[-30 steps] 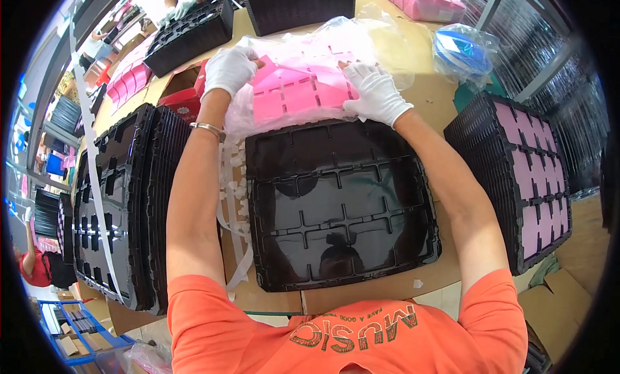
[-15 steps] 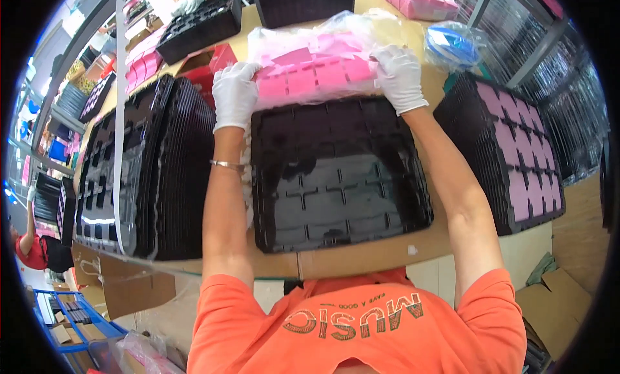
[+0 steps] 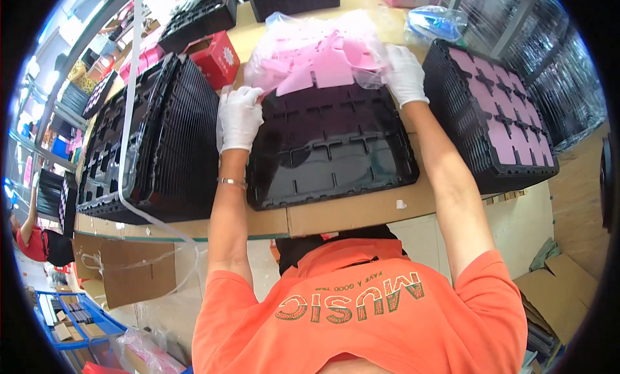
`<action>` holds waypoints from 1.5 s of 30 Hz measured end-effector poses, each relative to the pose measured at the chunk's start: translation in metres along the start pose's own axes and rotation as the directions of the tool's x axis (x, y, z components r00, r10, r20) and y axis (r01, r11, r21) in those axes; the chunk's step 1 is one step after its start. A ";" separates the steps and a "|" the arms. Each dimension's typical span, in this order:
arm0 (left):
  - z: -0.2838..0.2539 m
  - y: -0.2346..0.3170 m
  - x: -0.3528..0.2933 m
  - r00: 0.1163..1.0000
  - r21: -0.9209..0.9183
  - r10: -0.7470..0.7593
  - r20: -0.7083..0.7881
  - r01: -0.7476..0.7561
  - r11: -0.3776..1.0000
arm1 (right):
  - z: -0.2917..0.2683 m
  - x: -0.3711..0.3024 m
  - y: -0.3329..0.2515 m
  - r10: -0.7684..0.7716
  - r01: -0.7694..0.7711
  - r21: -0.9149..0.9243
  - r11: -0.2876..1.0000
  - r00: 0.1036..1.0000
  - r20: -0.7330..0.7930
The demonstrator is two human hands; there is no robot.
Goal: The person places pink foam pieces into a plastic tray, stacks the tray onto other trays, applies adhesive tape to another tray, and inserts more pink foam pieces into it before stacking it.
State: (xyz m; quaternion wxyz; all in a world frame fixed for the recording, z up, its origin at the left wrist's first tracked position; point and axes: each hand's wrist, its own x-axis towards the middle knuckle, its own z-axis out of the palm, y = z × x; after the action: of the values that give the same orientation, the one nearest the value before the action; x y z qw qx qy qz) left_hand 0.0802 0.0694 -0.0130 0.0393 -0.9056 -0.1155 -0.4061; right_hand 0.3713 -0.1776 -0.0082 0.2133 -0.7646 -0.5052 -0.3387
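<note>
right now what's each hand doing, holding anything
Left hand: gloved, fingers curled over the far left corner of the black tray.
Right hand: gloved, gripping the clear bag of pink sheets at the tray's far right corner.

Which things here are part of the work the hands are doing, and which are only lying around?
In the work:
left hand
right hand
black tray
bag of pink sheets

Lying about:
red box
tray stack at left
tray stack with pink sheets at right
blue bag
</note>
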 end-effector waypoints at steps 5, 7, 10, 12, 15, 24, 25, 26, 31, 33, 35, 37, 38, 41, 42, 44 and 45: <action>-0.023 -0.003 0.010 0.993 0.091 -0.037 -0.113 0.048 0.995 | 0.022 -0.012 0.027 0.585 -0.585 -0.067 0.808 0.811 -0.020; -0.040 0.005 0.003 0.996 0.126 -0.011 -0.091 0.022 0.992 | 0.039 0.000 0.045 0.606 -0.597 -0.106 0.795 0.790 0.097; -0.059 0.031 -0.020 0.999 0.141 -0.047 -0.010 0.048 0.989 | 0.069 0.027 0.075 0.509 -0.502 -0.157 0.851 0.861 0.007; -0.070 0.047 -0.040 0.996 0.119 -0.067 0.061 0.059 0.991 | 0.095 0.057 0.097 0.559 -0.552 -0.111 0.827 0.827 0.059; -0.089 0.066 -0.063 0.957 0.132 -0.172 0.234 0.144 0.981 | 0.115 0.093 0.075 0.541 -0.571 -0.095 0.815 0.692 0.479; -0.067 0.067 -0.053 0.931 -0.007 -0.166 0.325 0.178 0.984 | 0.216 0.159 0.244 0.199 -0.212 -0.248 0.945 0.977 -0.076; -0.065 0.065 -0.054 0.922 0.022 -0.190 0.338 0.194 0.981 | 0.219 0.165 0.231 0.206 -0.210 -0.228 0.951 0.978 -0.038; -0.067 0.063 -0.057 0.910 0.084 -0.229 0.346 0.213 0.973 | 0.215 0.164 0.178 0.289 -0.293 -0.019 0.956 0.949 -0.125; -0.073 0.062 -0.056 0.946 0.044 -0.211 0.248 0.206 0.978 | 0.092 0.114 0.047 0.188 -0.188 0.020 0.982 0.966 -0.180; -0.070 0.065 -0.048 0.961 0.036 -0.168 0.218 0.164 0.986 | 0.089 0.081 0.063 -0.071 0.139 -0.300 0.944 0.972 0.226; -0.060 0.068 -0.039 0.979 0.005 -0.116 0.165 0.116 0.993 | 0.077 0.042 0.097 -0.029 0.145 -0.407 0.902 0.960 0.279; -0.071 0.062 -0.040 0.978 0.008 -0.080 0.190 0.080 0.997 | 0.083 0.033 0.065 0.239 -0.074 -0.437 0.896 0.911 0.335; -0.077 0.062 -0.044 0.982 0.014 -0.075 0.171 0.074 0.997 | 0.081 0.028 0.055 0.283 -0.210 -0.286 0.935 0.927 0.245; -0.076 0.065 -0.039 0.974 0.017 0.001 0.227 -0.004 1.000 | 0.112 0.006 0.072 0.924 -0.836 0.548 -0.025 0.190 0.333; -0.084 0.070 -0.037 0.976 0.017 0.012 0.219 -0.016 1.000 | 0.118 0.006 0.063 0.895 -0.791 0.575 -0.210 0.081 0.438; -0.108 0.090 -0.016 0.895 0.038 -0.121 0.429 0.116 0.993 | 0.130 -0.010 0.085 0.938 -0.791 0.561 0.244 0.340 0.072; -0.120 0.091 -0.004 0.930 -0.013 -0.044 0.365 0.053 0.999 | 0.126 -0.006 0.070 0.939 -0.791 0.565 0.233 0.335 0.082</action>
State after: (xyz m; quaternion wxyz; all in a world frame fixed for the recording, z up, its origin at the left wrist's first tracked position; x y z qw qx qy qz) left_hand 0.0124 -0.0398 0.0656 -0.0032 -0.9626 -0.1384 -0.2330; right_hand 0.4722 -0.1250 -0.0966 0.6272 -0.7700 -0.0228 -0.1149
